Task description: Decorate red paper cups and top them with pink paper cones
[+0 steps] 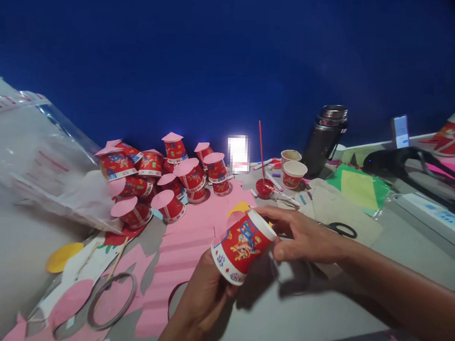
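A red paper cup [245, 243] with a colourful cartoon print lies tilted between my hands. My left hand [208, 289] is closed around its wide, white-banded rim end. At the narrow white base end, my right hand [296, 232] has its thumb and fingers curled at the edge, partly hidden behind the cup. A thin red stick stands up just left of the cup. Below my right hand there is a clear, blurred ring-like thing [289, 277] that I cannot make out. Black-handled scissors [343, 230] lie on beige paper, partly behind my right forearm.
Several red cups with pink paper tops [190, 176] stand stacked at the back left. Pink folded paper [175, 258] and a tape roll [113, 301] lie at left. Behind are two cups [294, 174], a red pot with a stick [264, 189] and a dark thermos [323, 141].
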Tool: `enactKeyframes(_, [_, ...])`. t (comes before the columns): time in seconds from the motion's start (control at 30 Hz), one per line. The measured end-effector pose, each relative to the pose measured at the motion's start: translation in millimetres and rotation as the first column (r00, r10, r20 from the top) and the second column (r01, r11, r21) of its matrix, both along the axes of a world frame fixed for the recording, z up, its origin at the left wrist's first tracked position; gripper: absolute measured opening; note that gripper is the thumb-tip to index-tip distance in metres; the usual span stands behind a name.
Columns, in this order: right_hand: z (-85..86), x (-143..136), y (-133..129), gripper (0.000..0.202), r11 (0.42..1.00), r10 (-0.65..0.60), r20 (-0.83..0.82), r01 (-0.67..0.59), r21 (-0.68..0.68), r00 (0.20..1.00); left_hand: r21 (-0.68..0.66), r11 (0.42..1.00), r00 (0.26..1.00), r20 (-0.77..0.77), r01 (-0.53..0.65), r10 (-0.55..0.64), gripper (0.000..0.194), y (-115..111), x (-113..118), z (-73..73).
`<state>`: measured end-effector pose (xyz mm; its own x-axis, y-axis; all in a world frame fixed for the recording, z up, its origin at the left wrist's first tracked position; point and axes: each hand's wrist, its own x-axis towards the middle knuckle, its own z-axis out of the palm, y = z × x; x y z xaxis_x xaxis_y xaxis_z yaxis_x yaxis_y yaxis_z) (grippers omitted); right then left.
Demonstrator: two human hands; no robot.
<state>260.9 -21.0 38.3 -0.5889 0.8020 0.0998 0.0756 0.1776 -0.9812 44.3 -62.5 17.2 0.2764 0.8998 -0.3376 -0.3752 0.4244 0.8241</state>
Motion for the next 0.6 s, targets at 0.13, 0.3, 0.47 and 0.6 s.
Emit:
enactKeyframes(0.13, [5.3, 2, 3, 0.061, 1.000, -0.022, -0.041, 0.023, 0.013, 0.999, 0.062, 0.989, 0.973, -0.194, 0.137, -0.122, 0.024, 12, -12, 3.5])
enactKeyframes(0.3, [17.2, 0, 10, 0.041, 0.910, -0.298, 0.218, 0.208, 0.358, 0.929, 0.446, 0.894, 0.791, -0.562, 0.041, 0.243, 0.040, 30, -42, 24.7])
enactKeyframes(0.47, [24.1, -16, 17, 0.038, 0.864, -0.387, 0.375, 0.190, 0.466, 0.842, 0.704, 0.568, 0.474, -0.709, 0.426, 0.522, 0.068, 37, -19, 22.9])
enactKeyframes(0.6, [17.7, 1, 17, 0.050, 0.842, -0.455, 0.435, 0.217, 0.493, 0.777, 0.724, 0.554, 0.493, -0.688, 0.411, 0.532, 0.046, 53, -8, 7.5])
